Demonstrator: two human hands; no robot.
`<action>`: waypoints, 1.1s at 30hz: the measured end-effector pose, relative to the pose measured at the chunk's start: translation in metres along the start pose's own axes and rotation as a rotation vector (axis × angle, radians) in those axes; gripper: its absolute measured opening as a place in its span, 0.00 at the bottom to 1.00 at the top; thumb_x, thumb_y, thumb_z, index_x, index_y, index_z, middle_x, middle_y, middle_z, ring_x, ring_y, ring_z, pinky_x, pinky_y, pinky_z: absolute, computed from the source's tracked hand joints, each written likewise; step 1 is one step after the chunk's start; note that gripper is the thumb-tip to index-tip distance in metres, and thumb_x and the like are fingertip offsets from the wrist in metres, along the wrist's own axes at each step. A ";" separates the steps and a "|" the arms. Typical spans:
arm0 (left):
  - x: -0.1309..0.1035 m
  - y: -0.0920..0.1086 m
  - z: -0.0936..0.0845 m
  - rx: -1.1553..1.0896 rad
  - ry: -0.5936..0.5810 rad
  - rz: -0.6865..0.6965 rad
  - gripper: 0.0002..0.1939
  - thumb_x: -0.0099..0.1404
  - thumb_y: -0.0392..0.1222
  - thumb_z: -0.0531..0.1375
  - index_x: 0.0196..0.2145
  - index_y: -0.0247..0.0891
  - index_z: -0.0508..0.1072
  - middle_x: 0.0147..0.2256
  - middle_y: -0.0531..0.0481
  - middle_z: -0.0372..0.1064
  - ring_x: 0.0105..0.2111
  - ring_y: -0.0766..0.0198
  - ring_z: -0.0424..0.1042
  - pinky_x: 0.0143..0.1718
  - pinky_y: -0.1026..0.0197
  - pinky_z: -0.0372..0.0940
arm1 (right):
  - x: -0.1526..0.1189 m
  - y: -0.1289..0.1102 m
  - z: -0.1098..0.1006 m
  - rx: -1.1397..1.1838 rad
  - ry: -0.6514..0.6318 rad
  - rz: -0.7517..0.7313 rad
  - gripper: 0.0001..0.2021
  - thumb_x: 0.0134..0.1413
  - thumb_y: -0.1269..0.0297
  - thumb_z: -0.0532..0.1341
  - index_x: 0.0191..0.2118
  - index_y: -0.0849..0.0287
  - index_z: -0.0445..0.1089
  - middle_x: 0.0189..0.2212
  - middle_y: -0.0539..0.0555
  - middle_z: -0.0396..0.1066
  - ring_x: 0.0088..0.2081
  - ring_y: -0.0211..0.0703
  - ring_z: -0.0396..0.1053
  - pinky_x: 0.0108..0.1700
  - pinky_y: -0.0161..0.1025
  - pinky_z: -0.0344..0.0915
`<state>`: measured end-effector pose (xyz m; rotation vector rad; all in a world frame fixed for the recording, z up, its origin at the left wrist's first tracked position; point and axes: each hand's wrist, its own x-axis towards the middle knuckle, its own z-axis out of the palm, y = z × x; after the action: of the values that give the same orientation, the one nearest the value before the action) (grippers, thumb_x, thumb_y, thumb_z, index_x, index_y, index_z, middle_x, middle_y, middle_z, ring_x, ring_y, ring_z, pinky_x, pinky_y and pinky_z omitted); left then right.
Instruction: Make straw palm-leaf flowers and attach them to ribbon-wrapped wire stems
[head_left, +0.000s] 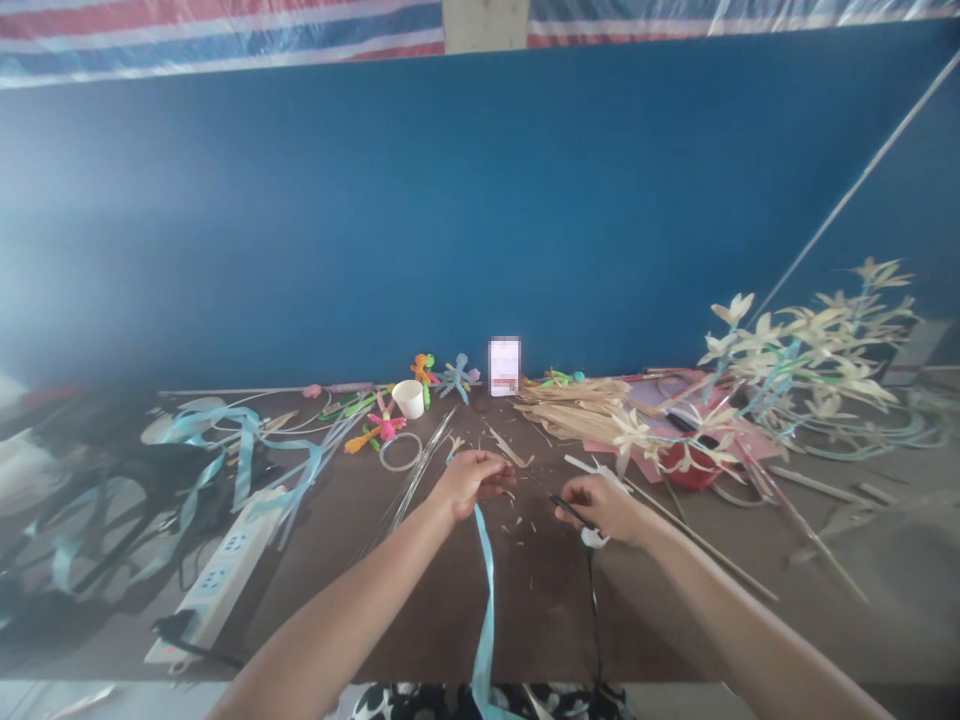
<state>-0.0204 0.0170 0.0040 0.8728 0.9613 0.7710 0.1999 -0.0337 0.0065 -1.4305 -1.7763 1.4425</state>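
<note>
Near the middle of the brown table, my left hand (474, 482) is closed, fingers pinched around something small and pale, partly hidden. Below it a light blue ribbon (486, 590) hangs down over the table's front edge. To its right my right hand (596, 505) grips a thin black tool (574, 512), whose tip points toward my left hand; a black cord (594, 600) runs down beneath it. A white object (595, 538) shows under my right hand. Small pale scraps (520, 520) lie between the two hands.
A white power strip (225, 570) and blue ribbons (244, 450) lie on the left. Behind are a white cup (408, 399), a tape ring (401, 452) and a propped phone (505, 366). Dried husks (577, 405) and pale flowers (810, 330) are at the right.
</note>
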 end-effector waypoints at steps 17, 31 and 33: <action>-0.002 0.004 -0.004 0.065 -0.026 0.009 0.10 0.51 0.41 0.59 0.30 0.31 0.71 0.31 0.42 0.71 0.30 0.61 0.71 0.22 0.68 0.62 | 0.000 0.007 -0.001 -0.041 0.097 0.053 0.17 0.40 0.49 0.58 0.19 0.59 0.60 0.12 0.45 0.60 0.13 0.29 0.51 0.14 0.28 0.46; -0.009 -0.002 -0.018 0.020 0.052 0.046 0.11 0.51 0.41 0.58 0.31 0.32 0.72 0.29 0.44 0.71 0.28 0.63 0.71 0.20 0.69 0.61 | -0.059 0.016 0.002 -0.516 0.475 0.029 0.13 0.40 0.51 0.57 0.22 0.57 0.64 0.18 0.48 0.65 0.21 0.36 0.61 0.23 0.31 0.53; -0.011 -0.004 -0.021 0.005 0.078 0.060 0.10 0.51 0.40 0.59 0.31 0.32 0.72 0.29 0.45 0.71 0.27 0.64 0.71 0.20 0.69 0.61 | -0.075 0.027 -0.007 -0.635 0.579 0.147 0.11 0.41 0.52 0.57 0.23 0.55 0.64 0.18 0.48 0.66 0.21 0.37 0.62 0.23 0.31 0.53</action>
<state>-0.0425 0.0118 -0.0020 0.8842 1.0097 0.8598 0.2449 -0.1000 0.0038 -2.0545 -1.8171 0.4117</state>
